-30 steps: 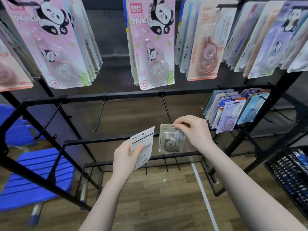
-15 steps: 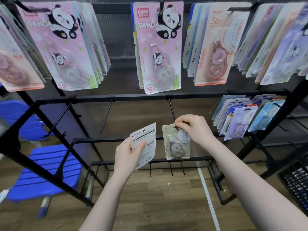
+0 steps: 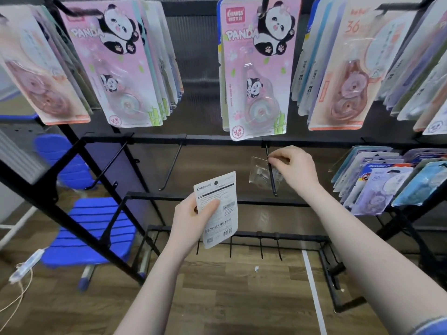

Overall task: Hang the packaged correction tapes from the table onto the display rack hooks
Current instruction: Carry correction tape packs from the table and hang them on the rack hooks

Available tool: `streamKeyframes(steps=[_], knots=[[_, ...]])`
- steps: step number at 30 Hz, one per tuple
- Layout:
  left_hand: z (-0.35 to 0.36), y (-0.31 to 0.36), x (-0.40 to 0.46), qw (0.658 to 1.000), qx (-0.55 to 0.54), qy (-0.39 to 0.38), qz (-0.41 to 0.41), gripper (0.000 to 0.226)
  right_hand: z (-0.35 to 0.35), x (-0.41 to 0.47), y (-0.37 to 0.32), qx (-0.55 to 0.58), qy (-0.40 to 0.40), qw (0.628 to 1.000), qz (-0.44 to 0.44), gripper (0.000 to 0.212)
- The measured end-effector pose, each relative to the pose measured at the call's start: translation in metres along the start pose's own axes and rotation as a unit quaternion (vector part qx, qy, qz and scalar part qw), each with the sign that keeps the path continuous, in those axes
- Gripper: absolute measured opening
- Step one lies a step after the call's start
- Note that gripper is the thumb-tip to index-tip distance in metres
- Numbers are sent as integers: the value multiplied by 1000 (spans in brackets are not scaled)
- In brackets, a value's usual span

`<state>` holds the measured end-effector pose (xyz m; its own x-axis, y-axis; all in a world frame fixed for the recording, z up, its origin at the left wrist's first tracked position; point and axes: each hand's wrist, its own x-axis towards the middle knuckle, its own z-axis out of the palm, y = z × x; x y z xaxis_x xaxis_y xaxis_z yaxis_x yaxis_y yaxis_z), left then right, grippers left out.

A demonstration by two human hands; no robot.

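Right now your right hand [image 3: 294, 169] pinches the top edge of a packaged correction tape [image 3: 262, 174], thumb and forefinger pressed together on it right at the black hook [image 3: 271, 170] of the display rack [image 3: 217, 140]. That pack looks blurred and see-through, tilted, with the hook's rod crossing its front; whether the rod already passes through the hang hole you cannot tell from this view. The hook's tip sits just below your pinch.

Down and to the left of that grip, your left hand [image 3: 193, 220] holds a second correction tape pack [image 3: 217, 209], printed back side toward you, barcode near its lower edge. Your thumb lies across the card's face and the other fingers curl behind it, so the pack stands nearly upright and apart from the rack bars.

Left of your right-hand grip, two more hooks hang from the same bar. Above it, panda packs [image 3: 256, 68] hang on the upper row, with orange-toned packs [image 3: 346, 76] beside them. To the right of the grip, a fanned row of blue and purple packs [image 3: 384, 182] hangs at the same level. A blue chair [image 3: 89, 228] stands beyond your left hand, behind the rack frame.
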<state>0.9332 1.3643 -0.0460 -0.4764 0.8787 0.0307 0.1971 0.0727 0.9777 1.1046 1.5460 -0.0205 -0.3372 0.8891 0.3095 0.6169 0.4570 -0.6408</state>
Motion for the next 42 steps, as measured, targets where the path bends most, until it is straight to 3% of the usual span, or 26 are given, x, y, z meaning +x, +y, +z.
streamKeyframes(steps=[7, 11, 13, 16, 21, 25, 28, 32, 35, 42], knots=[[19, -15, -2, 981, 162, 57, 91, 8, -11, -35, -16, 27, 22, 998, -52, 13], [31, -15, -7, 948, 252, 97, 170, 30, -17, -50, -25, 57, 11, 997, -42, 12], [36, -10, -12, 943, 269, 101, 168, 44, -19, -55, -31, 55, 3, 998, -39, 13], [41, -9, -16, 936, 293, 100, 167, 37, -21, -62, -43, 46, -23, 998, -35, 24], [47, -16, -21, 924, 304, 93, 213, 6, -23, -72, -66, 46, -134, 990, 19, 34], [50, -18, -22, 894, 340, 106, 273, 9, -20, -75, -70, 100, -182, 974, 95, 35], [50, -21, -22, 860, 376, 109, 326, 26, -20, -76, -66, 151, -200, 957, 145, 19], [50, -26, -21, 859, 379, 67, 336, 62, -25, -78, -58, 168, -170, 956, 168, 16], [50, -33, -19, 875, 337, 43, 345, 59, -28, -80, -51, 139, -131, 970, 149, 19], [52, -40, -20, 932, 257, 20, 254, 55, -32, -83, -39, 20, -66, 997, 45, 10]])
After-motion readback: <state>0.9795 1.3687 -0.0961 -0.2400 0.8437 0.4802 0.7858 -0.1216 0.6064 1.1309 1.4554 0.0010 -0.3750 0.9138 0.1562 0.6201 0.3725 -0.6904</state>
